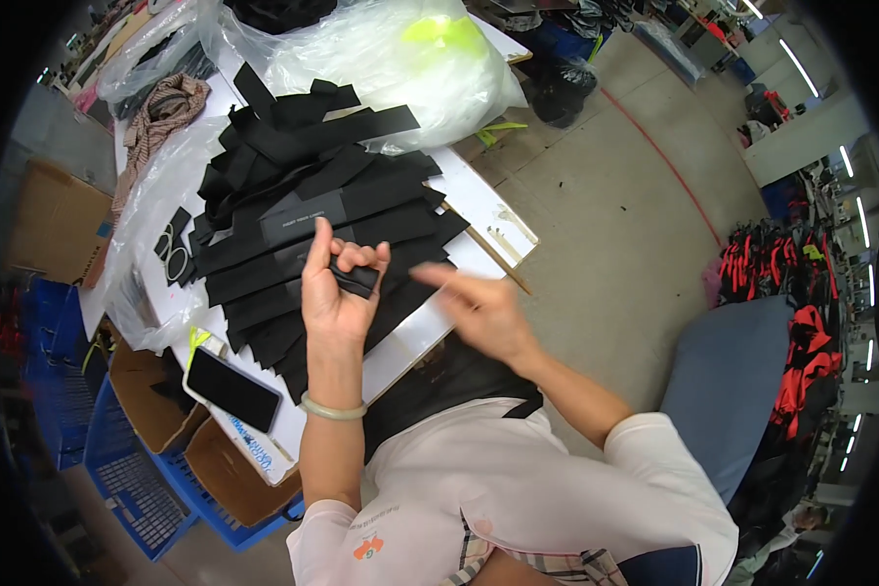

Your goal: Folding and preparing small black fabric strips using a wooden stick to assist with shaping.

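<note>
My left hand (340,283) is turned palm up above the table's front edge, its thumb pointing away from me. The curled fingers close on a small folded black fabric strip (357,280). To its right, my right hand (483,311) hovers apart from it; motion smears the fingers, so their grip cannot be made out. Beneath and beyond the hands, many overlapping black fabric strips (254,256) fan across the white table (415,337). A dark printed label piece (303,217) lies among them. Scissors (176,256) rest at the left of the pile.
A phone (234,389) lies at the table's near left corner. Clear plastic bags (449,83) cover the far side, beside a striped cloth (161,122). Blue crates (137,479) and cardboard boxes (234,479) stand lower left. A grey padded surface (723,371) is at right.
</note>
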### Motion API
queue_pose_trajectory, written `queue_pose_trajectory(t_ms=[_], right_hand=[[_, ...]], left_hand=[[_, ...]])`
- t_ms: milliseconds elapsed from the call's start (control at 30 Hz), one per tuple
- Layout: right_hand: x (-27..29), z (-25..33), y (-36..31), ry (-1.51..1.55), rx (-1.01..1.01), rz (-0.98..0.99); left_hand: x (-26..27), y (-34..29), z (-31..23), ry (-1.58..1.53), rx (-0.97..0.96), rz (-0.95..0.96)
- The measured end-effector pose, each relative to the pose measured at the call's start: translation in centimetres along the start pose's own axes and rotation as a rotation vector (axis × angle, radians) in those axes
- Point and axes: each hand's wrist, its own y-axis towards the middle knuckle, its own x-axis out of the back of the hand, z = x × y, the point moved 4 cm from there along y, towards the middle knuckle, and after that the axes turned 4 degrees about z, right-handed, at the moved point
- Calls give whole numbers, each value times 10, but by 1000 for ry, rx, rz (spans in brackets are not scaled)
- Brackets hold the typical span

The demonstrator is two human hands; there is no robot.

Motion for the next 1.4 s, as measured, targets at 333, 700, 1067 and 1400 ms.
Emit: queue_pose_trajectory(t_ms=[333, 700, 1067, 1400], right_hand=[[81, -115, -55, -697, -390, -85], [123, 7, -119, -147, -424, 81], [88, 31, -85, -237, -422, 73], [81, 18, -61, -25, -450, 235]], left_hand=[[2, 18, 26, -169, 119, -6], [-4, 30, 12, -289, 58, -104], [-17, 8, 19, 331, -289, 135], [-28, -4, -22, 184, -265, 231]])
